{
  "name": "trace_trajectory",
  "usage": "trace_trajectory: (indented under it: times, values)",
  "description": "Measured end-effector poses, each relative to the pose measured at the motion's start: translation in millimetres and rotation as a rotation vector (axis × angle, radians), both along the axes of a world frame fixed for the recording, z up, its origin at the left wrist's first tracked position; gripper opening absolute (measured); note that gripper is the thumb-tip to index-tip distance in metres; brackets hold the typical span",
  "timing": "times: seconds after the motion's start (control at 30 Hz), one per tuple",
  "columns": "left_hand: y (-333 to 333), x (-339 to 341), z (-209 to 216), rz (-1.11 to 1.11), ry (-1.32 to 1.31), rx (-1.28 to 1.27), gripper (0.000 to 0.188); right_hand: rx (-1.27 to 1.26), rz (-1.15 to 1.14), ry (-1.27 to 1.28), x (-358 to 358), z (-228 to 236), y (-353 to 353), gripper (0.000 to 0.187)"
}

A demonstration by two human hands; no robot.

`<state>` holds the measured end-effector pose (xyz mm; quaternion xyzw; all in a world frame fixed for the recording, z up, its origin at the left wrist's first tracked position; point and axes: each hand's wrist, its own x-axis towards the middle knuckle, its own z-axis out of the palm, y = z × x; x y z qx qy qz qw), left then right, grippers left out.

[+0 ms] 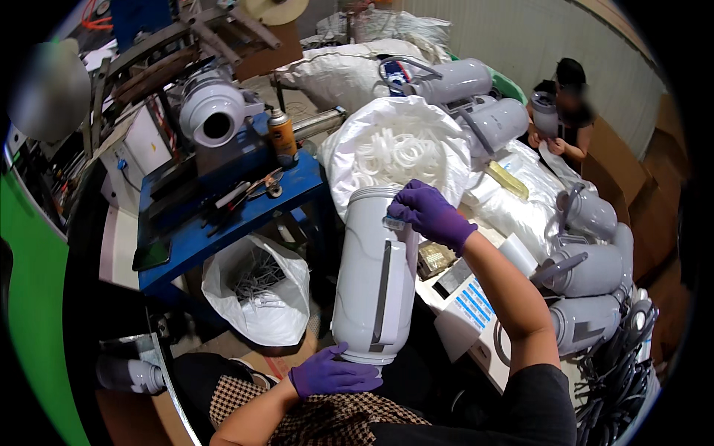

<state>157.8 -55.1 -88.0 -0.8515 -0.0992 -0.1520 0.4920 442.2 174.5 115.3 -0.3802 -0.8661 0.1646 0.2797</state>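
A grey plastic canister, ribbed at its open-looking neck and fitted with a long side handle, stands tilted in front of me. My left hand, in a purple glove, cups the canister's base with its thumb up the side and its fingers stretched beneath. Near the neck, my purple-gloved right hand has its fingers bent together against a small pale-blue label on the wall. Its fingertips partly hide the label.
A sack of white rings lies beyond the canister. At left stand a blue bench with tools and a spray can, and a sack of grey strips. More grey canisters and a label sheet lie right; a co-worker sits behind.
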Motion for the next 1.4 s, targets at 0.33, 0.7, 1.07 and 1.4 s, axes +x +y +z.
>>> trace_trajectory:
  times: [0.33, 0.7, 1.07, 1.4]
  values:
    - [-4, 0, 29, -0.178, -0.404, -0.723, 0.051, 0.637, -0.261, -0.051, 8, -42, 12, 0.053]
    - [-50, -26, 66, -0.161, -1.676, -1.168, 0.084, 0.01, -0.052, 0.805, -74, 31, -20, 0.025]
    - [-168, -138, 84, -0.752, -2.61, -0.892, 0.07, 0.416, -0.165, -0.145, -302, 64, 76, 0.045]
    - [-75, -167, 205, -0.223, -2.182, -0.779, 0.089, 0.926, 0.101, 0.484, -75, -41, -145, 0.036]
